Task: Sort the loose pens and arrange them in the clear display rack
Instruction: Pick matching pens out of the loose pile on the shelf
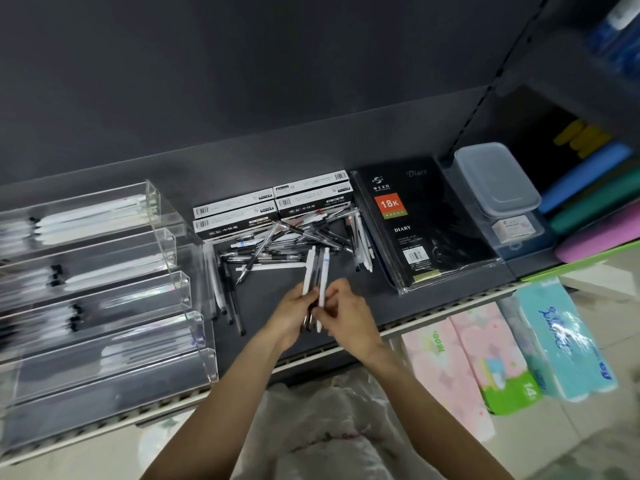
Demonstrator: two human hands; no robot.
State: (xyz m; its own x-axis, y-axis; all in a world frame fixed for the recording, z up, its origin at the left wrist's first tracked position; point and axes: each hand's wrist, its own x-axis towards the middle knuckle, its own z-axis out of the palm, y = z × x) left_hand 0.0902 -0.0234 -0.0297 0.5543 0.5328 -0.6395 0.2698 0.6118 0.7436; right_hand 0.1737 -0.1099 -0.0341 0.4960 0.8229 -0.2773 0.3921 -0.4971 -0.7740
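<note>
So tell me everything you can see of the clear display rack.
The clear display rack looks like transparent acrylic, built as stepped troughs rising toward the back, five as far as shows. It stands on the dark shelf at the left, cut off by the left edge of the picture. The upper troughs hold white pens lying lengthwise; the frontmost looks nearly bare. Neither hand touches it. Loose pens lie just beside its right wall.

A bare strip of shelf point(353, 289) lay open along its front edge, between the pen pile point(287, 244) and the diary point(429, 223). The clear rack point(104, 271) blocked the left end, pen boxes point(273, 206) the back, and a lidded tub point(498, 181) the right end.
</note>
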